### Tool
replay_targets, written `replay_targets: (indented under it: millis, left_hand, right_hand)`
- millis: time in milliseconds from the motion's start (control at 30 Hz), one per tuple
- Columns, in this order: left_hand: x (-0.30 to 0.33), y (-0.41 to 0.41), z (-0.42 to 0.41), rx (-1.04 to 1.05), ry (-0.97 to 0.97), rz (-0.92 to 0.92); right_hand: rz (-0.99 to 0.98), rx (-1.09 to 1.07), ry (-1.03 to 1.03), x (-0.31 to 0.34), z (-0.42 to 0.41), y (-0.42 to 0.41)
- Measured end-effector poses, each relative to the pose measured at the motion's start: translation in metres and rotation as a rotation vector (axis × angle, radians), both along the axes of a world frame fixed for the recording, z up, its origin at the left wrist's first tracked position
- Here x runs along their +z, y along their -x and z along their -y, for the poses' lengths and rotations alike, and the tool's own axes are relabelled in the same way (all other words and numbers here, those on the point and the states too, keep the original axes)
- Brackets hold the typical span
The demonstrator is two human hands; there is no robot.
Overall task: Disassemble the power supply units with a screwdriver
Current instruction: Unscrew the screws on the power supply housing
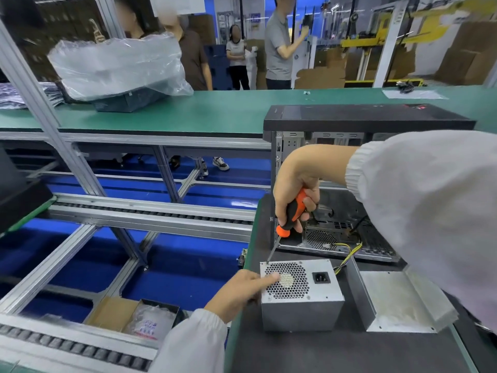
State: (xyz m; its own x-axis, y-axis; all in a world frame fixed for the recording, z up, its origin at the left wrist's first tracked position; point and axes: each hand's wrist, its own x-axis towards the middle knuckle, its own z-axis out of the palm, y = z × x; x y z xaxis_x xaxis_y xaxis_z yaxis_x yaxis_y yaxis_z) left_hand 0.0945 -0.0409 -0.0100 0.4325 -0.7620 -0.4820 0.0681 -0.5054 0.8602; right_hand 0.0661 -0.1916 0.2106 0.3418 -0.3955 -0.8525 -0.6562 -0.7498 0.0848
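The right sleeve, nearest the lens, is seen filling the right side of the view. Beyond it, an opened computer case is stood on the dark tabletop, and a removed metal cover is laid just beside the power supply unit, which is set near the tabletop's left edge with its fan grille facing up. Yellow wires are run from behind the unit toward the case.

The right hand is closed around the orange-and-black handle of the screwdriver; the tip is placed at the far left corner of the grille face, presumably on a screw, though the screw head is too small to be confirmed. The left hand is rested against the unit's left edge, with a straight finger pressed on the grille.

The step in hand is judged to be the loosening of this corner screw. The shaft is held tilted; it would be better brought in line with the screw, and downward pressure maintained, so that slipping is avoided. The unit should be kept braced against rotation.
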Motion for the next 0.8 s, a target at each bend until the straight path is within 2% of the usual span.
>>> replay_targets:
  millis: [33, 100, 200, 300, 367, 400, 433, 500, 533, 600, 700, 800]
  left_hand:
    - [-0.001, 0.003, -0.001, -0.035, 0.027, -0.03]
    - [-0.004, 0.006, -0.002, -0.004, 0.088, -0.073]
    - [-0.006, 0.017, 0.0, 0.125, 0.159, -0.183]
    - [-0.01, 0.026, 0.002, 0.203, 0.177, -0.192]
    - [-0.008, 0.031, 0.004, 0.227, 0.197, -0.177]
    - [-0.005, 0.033, 0.004, 0.237, 0.21, -0.162]
    - [-0.001, 0.033, 0.005, 0.246, 0.228, -0.14]
    - [0.005, 0.031, 0.007, 0.275, 0.278, -0.09]
    - [0.008, 0.03, 0.008, 0.291, 0.298, -0.069]
    - [0.012, 0.028, 0.011, 0.316, 0.327, -0.035]
    - [0.01, 0.028, 0.014, 0.32, 0.342, 0.021]
    - [0.007, 0.032, 0.018, 0.318, 0.358, 0.135]
  right_hand:
    - [0.006, 0.025, 0.026, -0.002, 0.0, 0.0]
    - [0.029, 0.21, 0.101, -0.002, -0.002, 0.002]
    - [0.147, 0.655, 0.31, 0.001, -0.011, 0.019]
    - [0.303, 1.121, 0.642, 0.001, -0.017, 0.043]
    - [0.391, 1.163, 0.685, 0.0, -0.014, 0.056]
    - [0.415, 1.072, 0.611, 0.001, -0.008, 0.059]
    - [0.424, 0.893, 0.473, 0.003, -0.003, 0.06]
    - [0.378, 0.388, 0.121, 0.007, 0.009, 0.059]
    - [0.348, 0.147, 0.0, 0.009, 0.015, 0.058]
    - [0.298, -0.189, -0.146, 0.012, 0.028, 0.06]
    - [0.22, -0.439, -0.347, 0.01, 0.043, 0.076]
    - [0.267, -0.411, -0.422, 0.0, 0.046, 0.095]
